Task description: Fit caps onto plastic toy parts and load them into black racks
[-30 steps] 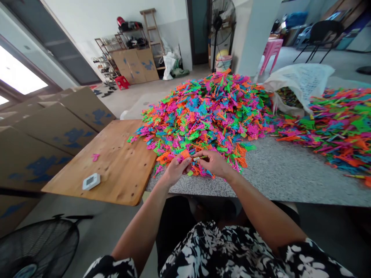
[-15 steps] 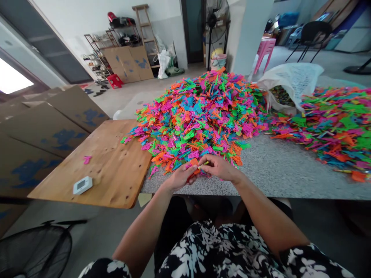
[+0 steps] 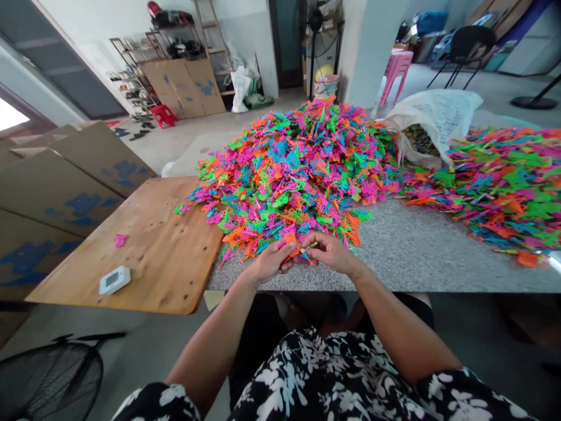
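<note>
My left hand (image 3: 270,263) is closed on an orange perforated plastic piece (image 3: 290,238), which sticks up past the thumb. Close beside it, my right hand (image 3: 328,251) pinches a thin yellowish stick (image 3: 311,246) with dark marks and a pale end; its exact kind is too small to make out. The pale end points toward the orange piece, and I cannot tell whether they touch. Just beyond both hands rises a large pile of plastic pieces (image 3: 298,164) in pink, orange, green and blue.
A second pile (image 3: 512,187) lies right on the speckled table (image 3: 412,245), by a white sack (image 3: 451,117). On the wooden board (image 3: 170,234) at left are a white device with a screen (image 3: 114,280) and a pink piece (image 3: 120,240). Cardboard boxes (image 3: 56,181) stand further left.
The view has shifted slightly, so the scene sits a little further left and up. In my left hand the orange piece now shows more of its perforated face. Both hands keep their grips.
</note>
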Demonstrator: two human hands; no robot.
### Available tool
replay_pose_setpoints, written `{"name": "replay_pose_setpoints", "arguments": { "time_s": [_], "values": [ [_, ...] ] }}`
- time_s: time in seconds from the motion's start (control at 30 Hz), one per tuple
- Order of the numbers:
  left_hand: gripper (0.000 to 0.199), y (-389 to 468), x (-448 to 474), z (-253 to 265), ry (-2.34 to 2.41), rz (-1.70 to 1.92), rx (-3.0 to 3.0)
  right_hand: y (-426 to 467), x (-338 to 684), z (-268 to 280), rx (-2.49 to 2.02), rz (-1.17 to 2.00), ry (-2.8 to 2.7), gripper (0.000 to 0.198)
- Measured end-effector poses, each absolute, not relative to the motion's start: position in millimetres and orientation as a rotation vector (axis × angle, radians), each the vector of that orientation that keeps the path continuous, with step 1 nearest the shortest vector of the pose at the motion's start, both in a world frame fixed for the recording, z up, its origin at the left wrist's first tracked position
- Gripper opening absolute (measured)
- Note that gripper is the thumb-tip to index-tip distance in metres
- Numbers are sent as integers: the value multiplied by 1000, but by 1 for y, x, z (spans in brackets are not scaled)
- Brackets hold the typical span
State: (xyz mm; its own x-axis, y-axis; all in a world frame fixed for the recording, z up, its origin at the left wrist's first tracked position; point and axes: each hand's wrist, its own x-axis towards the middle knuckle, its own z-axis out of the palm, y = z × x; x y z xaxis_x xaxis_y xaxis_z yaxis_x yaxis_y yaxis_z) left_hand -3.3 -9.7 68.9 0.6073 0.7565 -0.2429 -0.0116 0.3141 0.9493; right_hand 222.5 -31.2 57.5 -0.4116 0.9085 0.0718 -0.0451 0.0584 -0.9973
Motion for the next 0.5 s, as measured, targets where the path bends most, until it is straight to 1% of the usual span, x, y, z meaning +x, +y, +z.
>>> {"name": "replay_pose_setpoints", "arguments": {
  "time_s": [0.23, 0.4, 0.5],
  "values": [
    [46, -7, -6, 74, 765, 507, 1248, -33, 223, 58, -875, 1567, -1445, 23],
    [47, -18, 1, 73, 780, 452, 1256, -36, 222, 58, -934, 1367, -1563, 18],
    [48, -23, 4, 70, 807, 567, 1217, -37, 228, 61, -965, 1395, -1534, 22]
  ]
}}
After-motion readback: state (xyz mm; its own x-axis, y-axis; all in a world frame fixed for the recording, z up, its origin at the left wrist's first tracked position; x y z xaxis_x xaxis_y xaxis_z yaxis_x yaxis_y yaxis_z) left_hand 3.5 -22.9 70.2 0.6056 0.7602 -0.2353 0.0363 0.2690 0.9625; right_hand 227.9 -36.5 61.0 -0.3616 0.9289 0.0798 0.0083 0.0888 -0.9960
